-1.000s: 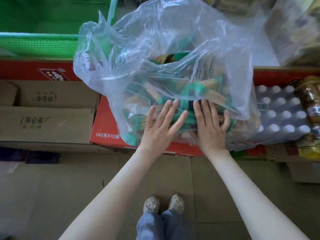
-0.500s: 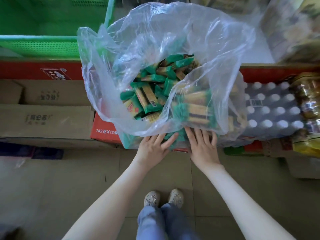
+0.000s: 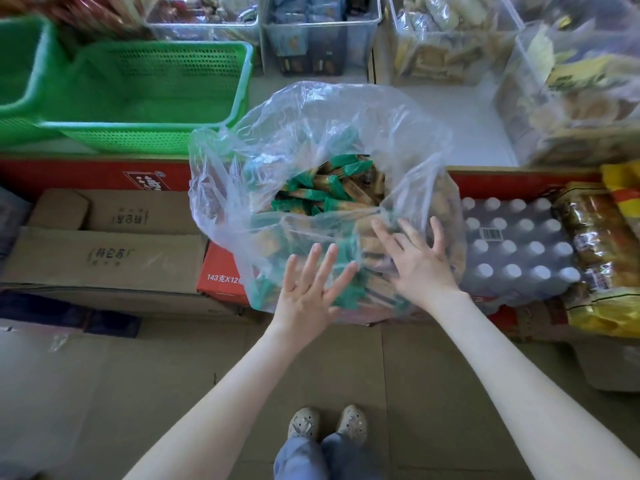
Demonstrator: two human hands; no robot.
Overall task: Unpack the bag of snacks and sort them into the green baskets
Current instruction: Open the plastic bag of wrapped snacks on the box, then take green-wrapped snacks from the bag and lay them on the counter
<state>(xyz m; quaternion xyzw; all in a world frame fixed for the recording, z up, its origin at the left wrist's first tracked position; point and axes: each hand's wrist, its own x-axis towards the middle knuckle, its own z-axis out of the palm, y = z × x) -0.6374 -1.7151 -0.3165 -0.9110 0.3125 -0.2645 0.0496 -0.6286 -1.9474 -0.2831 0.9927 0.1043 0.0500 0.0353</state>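
Splayed left hand (image 3: 306, 299), right hand (image 3: 420, 268), bag (image 3: 311, 133), carton (image 3: 221, 277)

Boxes on the floor (image 3: 104, 393), a shelf behind.
The bag (image 3: 311, 133) sits on a red box (image 3: 221, 271), with a pack of bottles (image 3: 512, 244) just beside it. Brown boxes (image 3: 104, 258) lie to the left. Green baskets (image 3: 149, 98) stand on the white shelf (image 3: 467, 126).

Open clear snack bag (image 3: 311, 140), green baskets (image 3: 152, 98) behind

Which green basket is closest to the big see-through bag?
The wide green basket, the one whose right corner comes right up beside the clear plastic bag. The other green basket sits farther left, cut off by the picture's edge.
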